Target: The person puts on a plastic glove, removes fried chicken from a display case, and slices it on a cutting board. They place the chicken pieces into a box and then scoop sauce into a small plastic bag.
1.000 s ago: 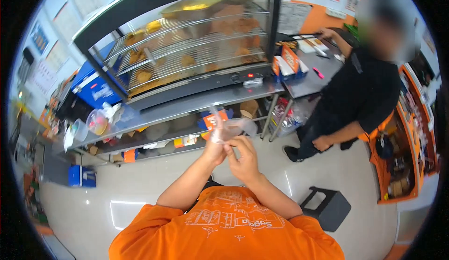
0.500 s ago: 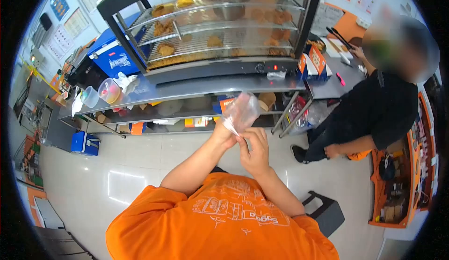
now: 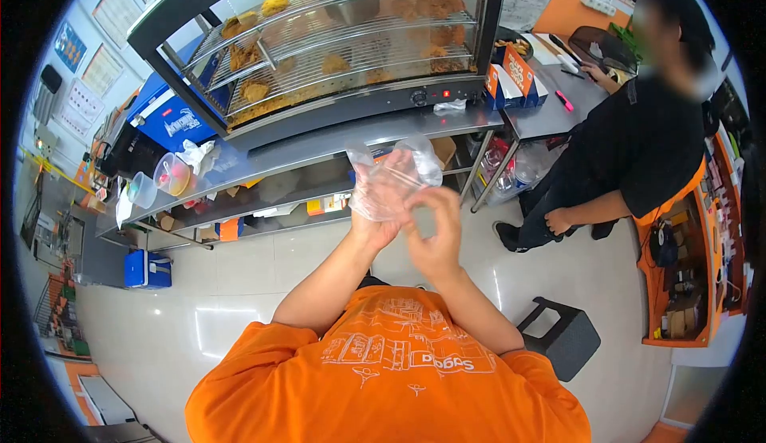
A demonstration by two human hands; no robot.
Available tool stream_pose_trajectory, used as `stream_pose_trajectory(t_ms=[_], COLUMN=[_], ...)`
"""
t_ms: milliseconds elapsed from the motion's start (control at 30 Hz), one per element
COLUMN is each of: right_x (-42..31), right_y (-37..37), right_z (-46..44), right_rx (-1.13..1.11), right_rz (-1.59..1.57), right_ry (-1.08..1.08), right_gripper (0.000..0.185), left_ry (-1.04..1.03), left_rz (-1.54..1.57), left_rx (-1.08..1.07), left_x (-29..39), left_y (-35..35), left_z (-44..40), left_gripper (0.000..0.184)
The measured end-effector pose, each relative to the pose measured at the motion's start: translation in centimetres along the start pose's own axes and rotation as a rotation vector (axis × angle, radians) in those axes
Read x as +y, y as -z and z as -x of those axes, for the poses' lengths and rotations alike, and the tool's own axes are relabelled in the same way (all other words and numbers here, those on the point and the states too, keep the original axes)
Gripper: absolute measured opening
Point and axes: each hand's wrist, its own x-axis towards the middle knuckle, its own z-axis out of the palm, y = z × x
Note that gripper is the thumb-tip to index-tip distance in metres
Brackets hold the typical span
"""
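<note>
A clear plastic glove (image 3: 431, 170) covers my left hand (image 3: 386, 192), loose and crinkled, with flaps standing away from the fingers. Inside it the fingers are spread, and the hand is raised in front of the steel counter. My right hand (image 3: 435, 236) is beside it, thumb and forefinger bent into a ring. Those two fingertips pinch the glove near its lower edge, by the base of my left hand. No glove shows on my right hand.
Ahead, a glass warming cabinet (image 3: 335, 52) with fried pieces stands on the steel counter (image 3: 319, 136). Plastic tubs (image 3: 171, 175) sit left. A person in black (image 3: 614, 140) stands at the right-hand table, near printed boxes (image 3: 517, 80). A dark stool (image 3: 562, 339) is on the floor.
My left hand has gone further into the glove and its fingers have spread. My right hand has stayed at the glove's edge. The view has shifted slightly.
</note>
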Motion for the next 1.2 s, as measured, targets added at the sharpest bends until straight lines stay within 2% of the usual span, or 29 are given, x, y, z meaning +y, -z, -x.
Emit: stream_pose_trajectory(t_ms=[33, 67, 167, 233, 267, 367, 433, 533, 600, 633, 667, 733, 767, 900, 1000, 1067, 1200], right_x=[0.4, 0.8, 2.7, 5.6, 6.2, 5.6, 6.3, 6.2, 5.9, 5.5, 4.9, 3.2, 2.0, -0.4, 0.4, 0.4, -0.6], right_y=[0.3, 0.5, 1.5, 1.8, 1.9, 2.8, 3.4, 3.9, 2.8, 2.3, 1.9, 0.8, 0.2, -2.3, -3.1, -3.1, -3.4], right_z=[-0.4, -0.8, -1.7, -1.2, -1.2, -2.1, -2.6, -2.7, -2.7, -2.4, -1.6, -0.5, -0.3, 0.7, 0.7, 1.0, 0.5], right_rx=[0.154, 0.155, 0.196, 0.022, 0.024, 0.126, 0.157, 0.147, 0.351, 0.352, 0.284, 0.098, -0.018, -0.136, -0.186, -0.231, -0.278], right_rz=[0.063, 0.067, -0.155, -0.319, -0.319, -0.301, -0.328, -0.421, -0.568, -0.569, -0.393, -0.159, -0.099, 0.024, 0.040, 0.040, -0.064], right_ry=[-0.077, -0.082, -0.356, -0.352, -0.356, -0.549, -0.565, -0.658, -0.564, -0.563, -0.380, -0.023, 0.152, 0.154, 0.161, 0.174, 0.209], right_gripper=[0.031, 0.031, 0.027, 0.025, 0.025, 0.034, 0.037, 0.039, 0.028, 0.028, 0.023, 0.027, 0.032, 0.023, 0.016, 0.014, 0.009], left_ry=[0.005, 0.011, 0.103, 0.189, 0.192, 0.193, 0.330, 0.346, 0.297, 0.246, 0.246, 0.124, 0.075, 0.014, -0.004, 0.049, 0.048], left_rz=[-0.018, -0.016, -0.049, -0.202, -0.202, -0.282, -0.339, -0.395, -0.324, -0.252, -0.253, -0.010, 0.052, 0.043, 0.001, 0.131, -0.025], left_rx=[0.054, 0.057, 0.036, -0.020, -0.018, 0.081, 0.157, 0.213, 0.219, 0.224, 0.224, 0.116, 0.187, 0.176, 0.053, -0.007, 0.080], left_x=[0.1, 0.1, 0.7, 1.3, 1.5, 2.1, 2.7, 2.8, 2.8, 2.7, 2.5, 2.1, 1.9, 1.5, 1.6, 1.4, 2.1], left_y=[-1.1, -1.1, -0.8, -0.8, -0.7, 0.1, 1.5, 2.2, 1.0, 0.2, 0.6, 1.5, 1.5, 1.2, 1.9, 2.4, 0.7], left_z=[0.4, 0.6, 0.9, 0.7, 0.8, 1.1, 0.8, 0.5, 0.8, 0.9, 0.6, 0.1, 0.0, 0.4, -0.1, -0.1, -0.2], left_gripper=[0.072, 0.072, 0.081, 0.085, 0.085, 0.087, 0.084, 0.084, 0.083, 0.081, 0.081, 0.080, 0.077, 0.079, 0.081, 0.083, 0.085])
